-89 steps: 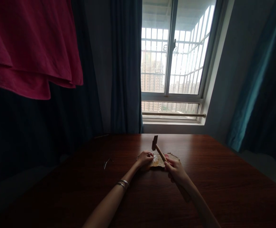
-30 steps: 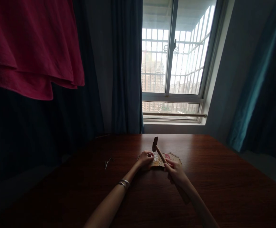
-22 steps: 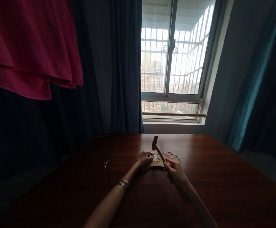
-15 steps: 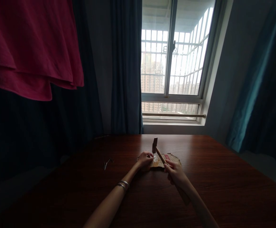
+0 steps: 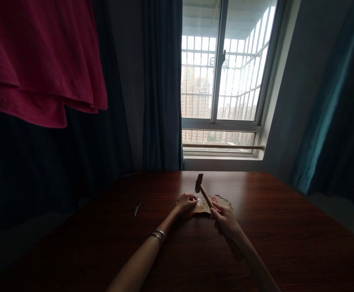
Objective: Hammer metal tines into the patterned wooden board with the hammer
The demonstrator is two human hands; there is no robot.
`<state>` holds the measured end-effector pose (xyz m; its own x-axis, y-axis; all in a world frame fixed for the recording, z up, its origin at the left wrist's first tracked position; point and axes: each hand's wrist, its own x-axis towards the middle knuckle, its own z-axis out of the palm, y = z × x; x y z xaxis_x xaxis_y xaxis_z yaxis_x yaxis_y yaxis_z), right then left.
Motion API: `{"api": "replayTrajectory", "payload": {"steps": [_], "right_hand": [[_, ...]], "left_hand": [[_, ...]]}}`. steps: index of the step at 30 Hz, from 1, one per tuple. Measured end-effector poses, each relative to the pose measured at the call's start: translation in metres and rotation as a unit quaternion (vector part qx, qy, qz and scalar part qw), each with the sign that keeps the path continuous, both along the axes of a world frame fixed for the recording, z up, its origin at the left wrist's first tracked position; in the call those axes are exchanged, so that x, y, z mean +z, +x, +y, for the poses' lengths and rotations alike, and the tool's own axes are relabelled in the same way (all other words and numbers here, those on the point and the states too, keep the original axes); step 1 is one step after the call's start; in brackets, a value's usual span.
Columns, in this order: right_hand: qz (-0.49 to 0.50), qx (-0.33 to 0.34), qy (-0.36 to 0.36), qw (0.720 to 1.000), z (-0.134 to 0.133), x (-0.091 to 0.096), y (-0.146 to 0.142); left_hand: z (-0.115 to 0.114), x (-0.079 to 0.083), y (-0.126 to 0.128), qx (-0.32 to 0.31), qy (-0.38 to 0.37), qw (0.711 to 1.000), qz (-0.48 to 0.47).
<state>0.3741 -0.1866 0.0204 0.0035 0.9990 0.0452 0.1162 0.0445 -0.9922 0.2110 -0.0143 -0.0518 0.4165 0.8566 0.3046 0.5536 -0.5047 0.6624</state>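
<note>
- One small hammer point(image 5: 201, 190) is gripped by the right hand point(image 5: 224, 221); its fingers are closed around the wooden handle, and the metal head is raised above the board.
- One flat perforated board point(image 5: 209, 205) is seen lying on the bench point(image 5: 286, 235), with a reddish patch on its upper face; it is the landmark for these notes.
- The left hand point(image 5: 186, 202) is set at the board's left edge, fingers pinched together on something too small to be made out, directly under the hammer head.
- Two thin bangles point(image 5: 159, 235) are counted on the left wrist, nearer the viewer than the board.
- One small metal tool point(image 5: 138, 208), shape unclear in the dim light, is noted on the bench well to the left of the board.
- One window point(image 5: 222, 77) is placed beyond the board, with one dark curtain point(image 5: 161, 85) to its left and one teal curtain point(image 5: 331, 101) to its right.
- One red cloth point(image 5: 39, 61) is hung high, far left of the board.
</note>
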Motion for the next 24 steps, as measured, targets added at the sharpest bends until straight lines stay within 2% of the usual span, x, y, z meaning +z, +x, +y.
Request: {"api": "replayTrajectory", "payload": {"steps": [7, 15, 20, 24], "right_hand": [[0.000, 0.001, -0.008, 1.000, 0.0046, -0.0082, 0.0011], [-0.006, 0.007, -0.019, 1.000, 0.0046, -0.0082, 0.0035], [-0.004, -0.010, 0.007, 1.000, 0.0018, -0.0037, 0.0019], [-0.002, 0.000, -0.017, 1.000, 0.0031, -0.0048, 0.0021]], "left_hand": [[0.0003, -0.0008, -0.0001, 0.000, 0.008, 1.000, -0.002], [-0.0036, 0.0037, 0.0000, 0.008, -0.006, 1.000, 0.009], [-0.0050, 0.0044, -0.0003, 0.005, -0.010, 1.000, 0.004], [-0.0056, 0.0055, -0.0008, 0.003, -0.011, 1.000, 0.003]]}}
